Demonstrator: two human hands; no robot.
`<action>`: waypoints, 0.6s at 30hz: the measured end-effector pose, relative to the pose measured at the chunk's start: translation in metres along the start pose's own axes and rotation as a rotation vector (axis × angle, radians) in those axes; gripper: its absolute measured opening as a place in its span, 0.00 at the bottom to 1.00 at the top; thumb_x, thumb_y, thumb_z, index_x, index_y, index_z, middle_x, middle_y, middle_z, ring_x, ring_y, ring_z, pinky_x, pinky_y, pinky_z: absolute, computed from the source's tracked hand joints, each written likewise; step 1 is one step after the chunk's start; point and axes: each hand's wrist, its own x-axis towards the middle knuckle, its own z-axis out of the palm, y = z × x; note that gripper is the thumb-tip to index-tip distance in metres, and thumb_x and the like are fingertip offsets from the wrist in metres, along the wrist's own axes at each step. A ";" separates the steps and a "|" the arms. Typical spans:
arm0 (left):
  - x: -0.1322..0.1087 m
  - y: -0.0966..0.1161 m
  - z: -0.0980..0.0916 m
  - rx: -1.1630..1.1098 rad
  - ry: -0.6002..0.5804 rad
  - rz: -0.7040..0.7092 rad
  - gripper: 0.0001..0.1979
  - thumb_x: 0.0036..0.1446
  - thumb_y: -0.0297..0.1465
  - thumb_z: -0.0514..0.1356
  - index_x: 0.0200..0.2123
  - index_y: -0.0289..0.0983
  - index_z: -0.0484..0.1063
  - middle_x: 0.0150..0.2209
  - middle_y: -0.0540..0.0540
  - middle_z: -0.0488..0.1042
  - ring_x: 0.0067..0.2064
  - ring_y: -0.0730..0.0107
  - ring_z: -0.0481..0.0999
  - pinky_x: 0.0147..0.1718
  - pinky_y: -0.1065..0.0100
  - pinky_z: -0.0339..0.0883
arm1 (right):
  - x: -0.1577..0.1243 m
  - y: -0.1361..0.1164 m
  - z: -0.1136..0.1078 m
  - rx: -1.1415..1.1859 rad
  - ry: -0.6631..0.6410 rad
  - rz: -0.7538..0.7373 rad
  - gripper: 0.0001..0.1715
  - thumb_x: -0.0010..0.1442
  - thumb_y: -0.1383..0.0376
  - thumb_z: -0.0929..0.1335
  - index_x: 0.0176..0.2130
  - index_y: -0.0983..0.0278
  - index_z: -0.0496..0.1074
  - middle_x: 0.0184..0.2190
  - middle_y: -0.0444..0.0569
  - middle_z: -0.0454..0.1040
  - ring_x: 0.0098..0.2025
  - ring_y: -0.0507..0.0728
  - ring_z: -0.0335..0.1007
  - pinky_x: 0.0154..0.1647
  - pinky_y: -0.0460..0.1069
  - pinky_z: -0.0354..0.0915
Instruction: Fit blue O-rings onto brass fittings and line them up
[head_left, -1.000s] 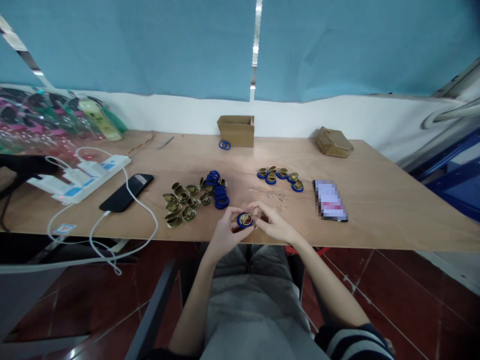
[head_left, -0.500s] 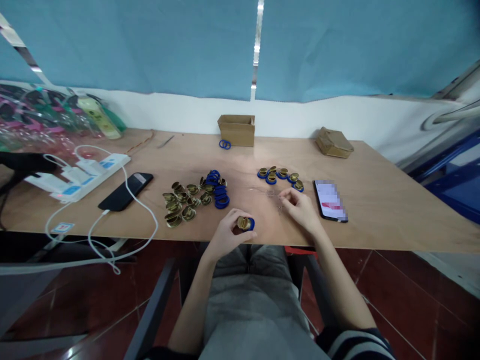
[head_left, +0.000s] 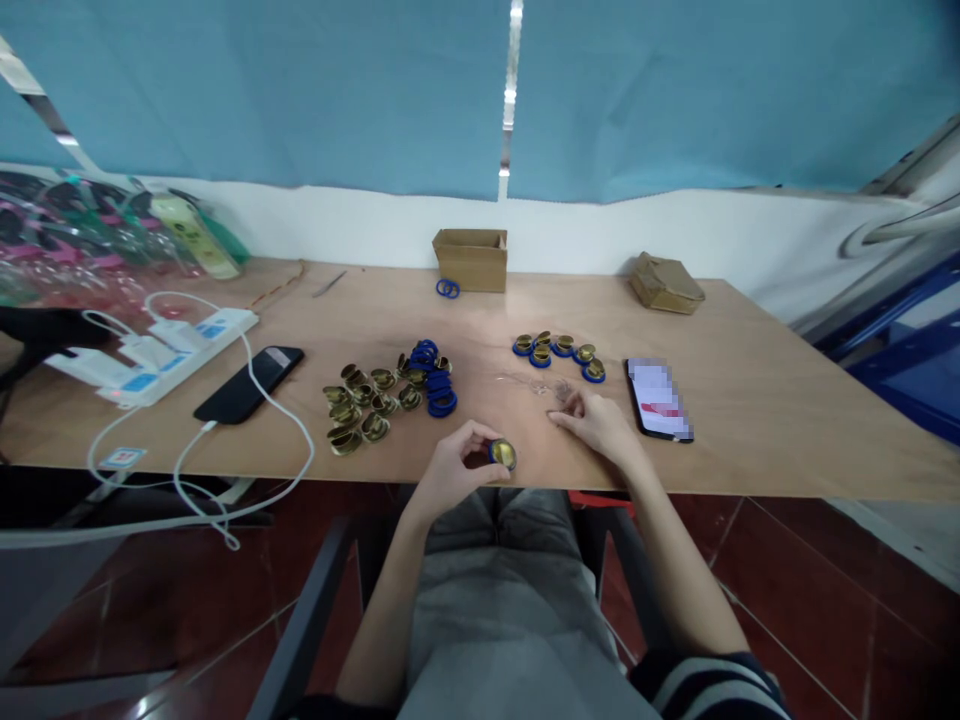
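Note:
My left hand [head_left: 454, 465] grips a small brass cap with a blue ring on it [head_left: 503, 454], just above the table's front edge. My right hand [head_left: 596, 420] rests on the table with its fingers pinched over a scatter of thin clear wire pieces [head_left: 546, 387]; what the fingertips hold is too small to name. Left of my hands lies a pile of loose brass caps [head_left: 364, 408] beside a heap of blue rings [head_left: 435, 375]. Further back stands a row of brass caps fitted with blue rings [head_left: 559, 352].
A phone with a lit screen [head_left: 658, 398] lies right of my right hand. A dark phone [head_left: 250, 383] on a white cable and a power strip [head_left: 154, 355] sit at the left. At the back are an open cardboard box [head_left: 471, 259] and a brown packet [head_left: 666, 283].
My right hand left the ringed cap and went right to the wire pieces, then drew back slightly. My left hand kept the cap and turned it.

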 end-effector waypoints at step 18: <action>-0.004 0.010 0.004 0.268 -0.025 0.038 0.19 0.48 0.28 0.72 0.46 0.39 0.76 0.41 0.48 0.80 0.45 0.62 0.80 0.46 0.64 0.71 | 0.000 0.003 -0.007 -0.026 -0.067 -0.116 0.14 0.60 0.55 0.71 0.32 0.62 0.68 0.24 0.43 0.72 0.26 0.55 0.66 0.29 0.48 0.53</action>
